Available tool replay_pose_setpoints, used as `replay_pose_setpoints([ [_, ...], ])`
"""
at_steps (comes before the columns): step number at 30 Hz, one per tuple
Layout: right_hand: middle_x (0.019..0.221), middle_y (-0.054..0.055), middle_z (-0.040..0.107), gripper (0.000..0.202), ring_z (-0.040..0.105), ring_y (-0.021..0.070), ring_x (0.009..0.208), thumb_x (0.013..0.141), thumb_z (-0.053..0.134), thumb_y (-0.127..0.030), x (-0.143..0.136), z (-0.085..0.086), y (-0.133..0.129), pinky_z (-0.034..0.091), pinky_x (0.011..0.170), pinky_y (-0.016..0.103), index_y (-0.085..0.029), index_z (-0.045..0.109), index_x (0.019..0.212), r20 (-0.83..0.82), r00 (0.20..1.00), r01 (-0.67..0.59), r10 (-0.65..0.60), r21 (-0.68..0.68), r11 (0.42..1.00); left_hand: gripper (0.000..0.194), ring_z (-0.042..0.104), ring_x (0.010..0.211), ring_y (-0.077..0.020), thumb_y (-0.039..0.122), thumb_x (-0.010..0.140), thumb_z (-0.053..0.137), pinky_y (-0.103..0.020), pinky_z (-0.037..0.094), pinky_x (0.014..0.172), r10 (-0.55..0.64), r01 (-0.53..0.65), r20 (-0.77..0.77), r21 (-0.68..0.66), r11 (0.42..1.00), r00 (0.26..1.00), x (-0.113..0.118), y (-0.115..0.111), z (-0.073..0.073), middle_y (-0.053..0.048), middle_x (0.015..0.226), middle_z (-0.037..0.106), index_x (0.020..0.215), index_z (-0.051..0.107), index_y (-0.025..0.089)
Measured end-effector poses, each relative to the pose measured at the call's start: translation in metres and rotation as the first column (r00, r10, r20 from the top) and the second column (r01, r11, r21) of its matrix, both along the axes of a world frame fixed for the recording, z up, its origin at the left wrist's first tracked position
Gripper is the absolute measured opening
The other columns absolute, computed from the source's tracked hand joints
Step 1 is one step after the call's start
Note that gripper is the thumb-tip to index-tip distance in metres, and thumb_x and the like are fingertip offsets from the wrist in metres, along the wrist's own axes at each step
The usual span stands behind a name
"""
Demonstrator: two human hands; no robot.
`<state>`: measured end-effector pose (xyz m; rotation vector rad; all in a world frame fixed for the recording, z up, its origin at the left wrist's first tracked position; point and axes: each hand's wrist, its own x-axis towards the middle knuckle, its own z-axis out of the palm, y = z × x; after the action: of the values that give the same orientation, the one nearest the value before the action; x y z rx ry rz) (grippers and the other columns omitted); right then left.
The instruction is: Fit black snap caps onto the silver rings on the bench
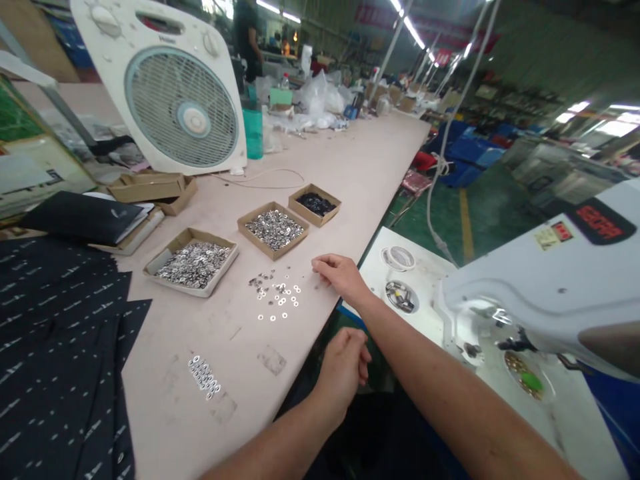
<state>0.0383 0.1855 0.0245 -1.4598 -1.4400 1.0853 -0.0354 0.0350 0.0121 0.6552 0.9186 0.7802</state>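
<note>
My right hand (343,279) is at the table's right edge, thumb and fingertips pinched together; whatever they may hold is too small to make out. To its left lies a loose scatter of small ring-shaped metal snap parts (281,301). My left hand (345,363) hangs just off the edge, below the right one, its fingers curled in and their contents hidden. Nearer the front, a neat block of metal rings (204,377) is laid out in rows. Behind the scatter are a cardboard tray (213,288) and a box (273,252), both full of metal snap parts.
Another small box (333,217) holds dark pieces. Dark printed fabric (60,373) covers the table's left side, below a black folder (85,217). A white box fan (235,150) stands behind. At right is a white machine (540,267). A person (247,40) stands far back.
</note>
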Motion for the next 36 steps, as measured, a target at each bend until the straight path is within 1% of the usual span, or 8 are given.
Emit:
replay_pose_setpoints([
  [3, 0.084, 0.002, 0.073, 0.017, 0.064, 0.0158, 0.072, 0.083, 0.066, -0.032, 0.007, 0.006, 0.000, 0.048, 0.069, 0.027, -0.019, 0.075, 0.089, 0.277, 0.961, -0.050, 0.017, 0.113, 0.992, 0.028, 0.047, 0.051, -0.0116, 0.044, 0.086, 0.051, -0.023, 0.033, 0.047, -0.261, 0.281, -0.138, 0.160, 0.946, 0.955, 0.009, -0.026, -0.007, 0.001, 0.065, 0.055, 0.079, 0.057, 0.018],
  [6, 0.092, 0.002, 0.073, 0.011, 0.065, 0.0170, 0.085, 0.085, 0.067, -0.026, 0.007, 0.010, -0.002, 0.045, 0.078, 0.028, -0.022, 0.077, 0.089, 0.595, 0.792, -0.273, 0.136, 0.145, 0.951, 0.024, 0.058, 0.067, -0.0162, 0.044, 0.084, 0.057, -0.024, 0.035, 0.054, -0.392, 0.536, -0.423, 0.305, 0.787, 0.817, 0.016, -0.051, -0.010, -0.001, 0.076, 0.065, 0.085, 0.065, 0.021],
  [9, 0.095, 0.001, 0.071, 0.014, 0.063, 0.0173, 0.090, 0.089, 0.065, -0.027, -0.001, 0.011, -0.005, 0.043, 0.074, 0.026, -0.025, 0.077, 0.095, 0.774, 0.603, -0.406, 0.194, 0.088, 0.910, 0.034, 0.063, 0.073, -0.0214, 0.052, 0.081, 0.063, -0.027, 0.040, 0.060, -0.534, 0.809, -0.610, 0.395, 0.436, 0.586, 0.023, -0.064, -0.012, -0.003, 0.085, 0.069, 0.098, 0.068, 0.023],
  [12, 0.097, 0.001, 0.069, 0.016, 0.063, 0.0173, 0.093, 0.092, 0.062, -0.029, -0.008, 0.008, -0.005, 0.041, 0.071, 0.026, -0.027, 0.076, 0.099, 0.815, 0.535, -0.443, 0.221, 0.049, 0.895, 0.043, 0.066, 0.079, -0.0265, 0.055, 0.081, 0.064, -0.032, 0.046, 0.065, -0.533, 0.894, -0.740, 0.441, 0.077, 0.411, 0.027, -0.061, -0.020, -0.009, 0.092, 0.070, 0.105, 0.067, 0.020],
  [16, 0.096, 0.002, 0.066, 0.022, 0.061, 0.0144, 0.084, 0.086, 0.070, -0.026, -0.003, 0.002, -0.004, 0.044, 0.075, 0.025, -0.023, 0.074, 0.107, 0.689, 0.664, -0.445, 0.290, 0.052, 0.894, 0.042, 0.067, 0.080, -0.0310, 0.049, 0.086, 0.062, -0.037, 0.049, 0.064, -0.376, 0.937, -0.890, 0.327, -0.126, 0.260, 0.024, -0.049, -0.029, -0.016, 0.094, 0.069, 0.103, 0.066, 0.011],
  [22, 0.087, 0.001, 0.066, 0.017, 0.057, 0.0124, 0.072, 0.086, 0.067, -0.020, 0.018, 0.011, -0.018, 0.044, 0.071, 0.026, -0.018, 0.073, 0.102, 0.501, 0.850, -0.248, 0.161, 0.110, 0.963, 0.049, 0.068, 0.078, -0.0323, 0.054, 0.087, 0.059, -0.038, 0.051, 0.061, -0.394, 0.911, -0.861, 0.395, -0.119, 0.322, 0.016, -0.042, -0.015, -0.018, 0.092, 0.069, 0.108, 0.063, 0.009],
  [29, 0.086, 0.001, 0.063, 0.013, 0.057, 0.0120, 0.072, 0.084, 0.068, -0.018, 0.019, 0.003, -0.031, 0.043, 0.069, 0.025, -0.021, 0.074, 0.095, 0.575, 0.788, -0.332, 0.221, 0.093, 0.939, 0.044, 0.068, 0.077, -0.0294, 0.052, 0.089, 0.056, -0.036, 0.049, 0.061, -0.418, 0.899, -0.864, 0.389, -0.199, 0.281, 0.020, -0.047, -0.018, -0.016, 0.091, 0.069, 0.099, 0.064, 0.010],
  [36, 0.086, 0.000, 0.063, 0.010, 0.058, 0.0118, 0.075, 0.086, 0.066, -0.017, 0.011, 0.003, -0.023, 0.042, 0.070, 0.025, -0.021, 0.074, 0.092, 0.641, 0.728, -0.396, 0.243, 0.103, 0.913, 0.036, 0.067, 0.075, -0.0283, 0.045, 0.085, 0.062, -0.034, 0.045, 0.055, -0.388, 0.887, -0.850, 0.439, -0.145, 0.357, 0.013, -0.044, -0.011, -0.014, 0.088, 0.070, 0.093, 0.066, 0.010],
])
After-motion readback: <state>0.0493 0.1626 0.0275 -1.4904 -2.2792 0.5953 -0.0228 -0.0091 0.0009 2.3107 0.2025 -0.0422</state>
